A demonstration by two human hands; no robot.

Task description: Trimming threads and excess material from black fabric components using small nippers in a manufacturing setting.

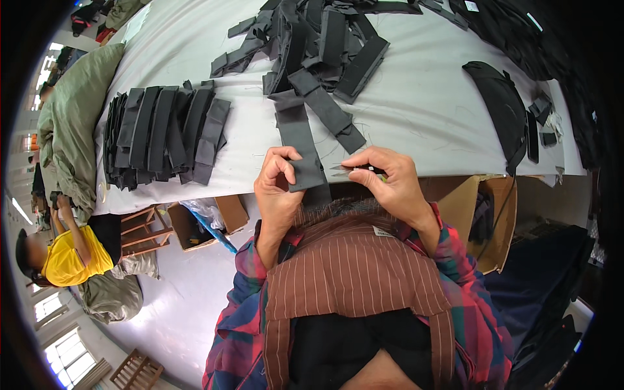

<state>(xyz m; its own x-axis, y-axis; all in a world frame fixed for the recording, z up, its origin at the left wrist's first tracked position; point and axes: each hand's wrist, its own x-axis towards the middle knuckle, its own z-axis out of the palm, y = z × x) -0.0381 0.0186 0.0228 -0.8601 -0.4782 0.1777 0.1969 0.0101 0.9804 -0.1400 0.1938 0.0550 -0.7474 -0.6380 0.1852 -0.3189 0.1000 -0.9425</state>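
Note:
My left hand [275,192] is closed on the near end of a dark grey fabric strip [300,133], pinched between thumb and fingers at the table's front edge. The rest of that strip runs back toward a tangled heap of similar strips [312,39]. To its right, my right hand [393,182] grips a small pair of thread snips [340,170], whose pointed metal blades face left toward the strip. A small gap separates the blades from the fabric. Another loose strip [328,114] lies just beyond my hands.
A row of stacked strips [159,133] sits left on the white-covered table [416,104]. A curved black fabric piece [497,107] lies right. Cardboard boxes [497,227] stand below the edge. A person in yellow [78,257] works at far left.

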